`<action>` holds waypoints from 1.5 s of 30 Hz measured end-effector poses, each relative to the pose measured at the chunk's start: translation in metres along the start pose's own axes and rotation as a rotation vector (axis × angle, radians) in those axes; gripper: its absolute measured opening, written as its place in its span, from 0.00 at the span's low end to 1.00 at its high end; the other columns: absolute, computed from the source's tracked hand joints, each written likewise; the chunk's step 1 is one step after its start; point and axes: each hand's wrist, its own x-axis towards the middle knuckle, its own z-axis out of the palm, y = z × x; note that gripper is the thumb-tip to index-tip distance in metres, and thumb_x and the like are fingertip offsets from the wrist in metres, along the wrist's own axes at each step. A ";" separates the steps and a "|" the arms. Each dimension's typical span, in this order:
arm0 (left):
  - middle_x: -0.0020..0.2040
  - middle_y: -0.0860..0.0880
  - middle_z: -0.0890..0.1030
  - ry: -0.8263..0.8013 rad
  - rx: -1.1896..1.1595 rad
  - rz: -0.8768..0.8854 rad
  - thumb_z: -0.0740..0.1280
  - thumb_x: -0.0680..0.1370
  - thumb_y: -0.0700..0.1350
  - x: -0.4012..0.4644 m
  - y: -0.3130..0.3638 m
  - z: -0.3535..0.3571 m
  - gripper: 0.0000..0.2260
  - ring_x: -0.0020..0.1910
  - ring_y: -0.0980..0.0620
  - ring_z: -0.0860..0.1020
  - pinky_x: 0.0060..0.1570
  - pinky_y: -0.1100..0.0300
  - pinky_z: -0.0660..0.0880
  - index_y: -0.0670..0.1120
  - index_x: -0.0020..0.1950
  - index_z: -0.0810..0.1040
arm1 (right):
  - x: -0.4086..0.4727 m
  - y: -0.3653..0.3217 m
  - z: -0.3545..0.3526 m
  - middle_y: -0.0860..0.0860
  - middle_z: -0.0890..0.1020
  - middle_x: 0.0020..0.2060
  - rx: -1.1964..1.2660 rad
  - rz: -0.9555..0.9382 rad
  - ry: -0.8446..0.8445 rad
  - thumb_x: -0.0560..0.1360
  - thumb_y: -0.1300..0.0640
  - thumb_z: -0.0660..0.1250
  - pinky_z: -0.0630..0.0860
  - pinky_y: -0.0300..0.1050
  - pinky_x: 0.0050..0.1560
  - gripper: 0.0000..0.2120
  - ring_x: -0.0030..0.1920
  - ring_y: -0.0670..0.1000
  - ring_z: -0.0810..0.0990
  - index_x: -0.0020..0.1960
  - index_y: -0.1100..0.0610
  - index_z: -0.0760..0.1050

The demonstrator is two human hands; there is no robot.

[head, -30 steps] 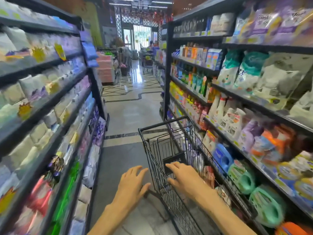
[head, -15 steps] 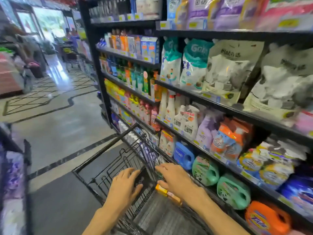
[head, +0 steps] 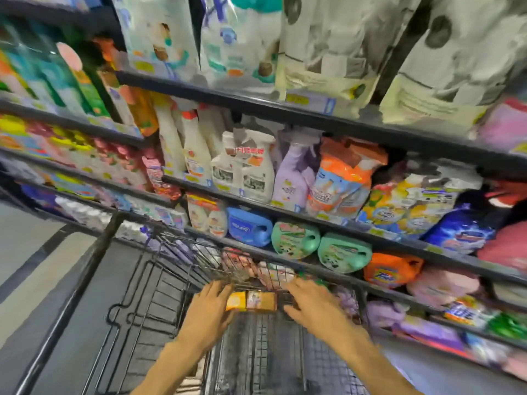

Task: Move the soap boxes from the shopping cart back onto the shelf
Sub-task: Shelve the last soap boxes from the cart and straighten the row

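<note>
A black wire shopping cart (head: 159, 283) stands against the shelving on the right side of the aisle. Inside it, near the far end, lie orange-yellow soap boxes (head: 251, 301) in a short row. My left hand (head: 209, 312) reaches in with straight fingers, its fingertips at the left end of the boxes. My right hand (head: 313, 303) hovers at their right end, fingers spread, holding nothing. The picture is blurred by motion, so I cannot tell whether either hand touches the boxes.
Dark shelves (head: 328, 121) filled with spray bottles, refill pouches, and blue, green and orange detergent jugs (head: 343, 252) rise right behind the cart. Grey floor (head: 37, 252) lies to the left.
The view has swung right and down toward the shelf and the cart. Both hands have moved deeper into the cart, to either end of the soap boxes.
</note>
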 end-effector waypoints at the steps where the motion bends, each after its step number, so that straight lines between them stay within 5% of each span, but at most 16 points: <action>1: 0.61 0.50 0.76 -0.028 0.002 -0.001 0.66 0.77 0.58 0.008 -0.011 0.014 0.21 0.54 0.46 0.77 0.45 0.50 0.78 0.52 0.67 0.74 | 0.008 0.002 0.014 0.47 0.72 0.68 0.012 0.028 -0.033 0.79 0.43 0.58 0.69 0.51 0.64 0.25 0.68 0.53 0.70 0.75 0.47 0.63; 7: 0.53 0.48 0.79 -0.195 -0.003 -0.075 0.72 0.73 0.53 0.057 -0.074 0.120 0.20 0.47 0.44 0.81 0.39 0.49 0.80 0.51 0.63 0.76 | 0.064 0.017 0.115 0.46 0.68 0.67 0.093 0.114 -0.227 0.80 0.41 0.57 0.69 0.52 0.64 0.26 0.68 0.54 0.69 0.76 0.44 0.58; 11: 0.56 0.44 0.78 -0.283 -0.047 -0.140 0.69 0.74 0.46 0.100 -0.097 0.194 0.21 0.53 0.38 0.80 0.48 0.46 0.79 0.46 0.67 0.74 | 0.091 0.032 0.181 0.42 0.62 0.74 0.186 0.152 -0.277 0.80 0.37 0.52 0.64 0.50 0.71 0.29 0.74 0.52 0.63 0.78 0.40 0.51; 14: 0.69 0.43 0.72 -0.297 0.042 -0.140 0.66 0.76 0.40 0.130 -0.102 0.238 0.30 0.68 0.42 0.72 0.64 0.51 0.72 0.46 0.77 0.62 | 0.098 0.043 0.216 0.34 0.58 0.73 0.238 0.119 -0.206 0.76 0.31 0.40 0.56 0.37 0.70 0.33 0.74 0.40 0.58 0.79 0.41 0.51; 16: 0.74 0.44 0.66 -0.320 0.121 -0.134 0.65 0.77 0.37 0.149 -0.109 0.266 0.34 0.74 0.43 0.65 0.72 0.54 0.64 0.45 0.80 0.55 | 0.100 0.043 0.237 0.31 0.58 0.70 0.313 0.143 -0.167 0.82 0.37 0.47 0.51 0.34 0.70 0.26 0.72 0.37 0.56 0.79 0.40 0.52; 19: 0.77 0.44 0.62 -0.355 0.188 -0.119 0.68 0.74 0.35 0.164 -0.123 0.305 0.39 0.77 0.45 0.60 0.77 0.56 0.56 0.44 0.80 0.51 | 0.099 0.048 0.266 0.38 0.71 0.68 0.337 0.141 -0.150 0.81 0.40 0.54 0.64 0.37 0.69 0.26 0.68 0.40 0.69 0.77 0.44 0.61; 21: 0.77 0.45 0.63 -0.362 0.232 -0.084 0.69 0.72 0.35 0.167 -0.130 0.323 0.40 0.77 0.46 0.61 0.77 0.54 0.56 0.44 0.80 0.52 | 0.100 0.053 0.278 0.37 0.70 0.66 0.340 0.136 -0.169 0.82 0.39 0.54 0.64 0.35 0.67 0.24 0.66 0.39 0.69 0.76 0.42 0.60; 28: 0.68 0.47 0.67 -0.374 0.203 -0.133 0.67 0.75 0.39 0.179 -0.130 0.317 0.29 0.66 0.46 0.67 0.67 0.54 0.67 0.47 0.74 0.63 | 0.109 0.066 0.284 0.37 0.70 0.65 0.331 0.153 -0.173 0.81 0.43 0.58 0.63 0.34 0.65 0.20 0.64 0.39 0.69 0.72 0.42 0.63; 34: 0.62 0.49 0.68 -0.401 0.103 -0.169 0.69 0.75 0.50 0.186 -0.135 0.308 0.23 0.60 0.49 0.68 0.62 0.56 0.69 0.49 0.68 0.68 | 0.155 0.071 0.300 0.47 0.73 0.68 0.234 0.225 -0.134 0.79 0.43 0.54 0.74 0.49 0.63 0.26 0.62 0.51 0.75 0.75 0.49 0.62; 40: 0.70 0.46 0.72 -0.314 -0.031 -0.145 0.67 0.79 0.47 0.175 -0.147 0.298 0.23 0.70 0.46 0.69 0.71 0.57 0.63 0.48 0.73 0.67 | 0.215 0.069 0.304 0.52 0.61 0.72 0.149 0.396 -0.282 0.82 0.50 0.58 0.70 0.53 0.64 0.28 0.66 0.57 0.71 0.78 0.52 0.52; 45: 0.65 0.48 0.75 -0.274 -0.106 -0.169 0.71 0.78 0.49 0.154 -0.144 0.291 0.20 0.64 0.48 0.75 0.65 0.56 0.71 0.51 0.69 0.72 | 0.220 0.067 0.318 0.54 0.61 0.68 0.209 0.470 -0.300 0.79 0.52 0.65 0.72 0.54 0.64 0.31 0.66 0.56 0.69 0.77 0.54 0.54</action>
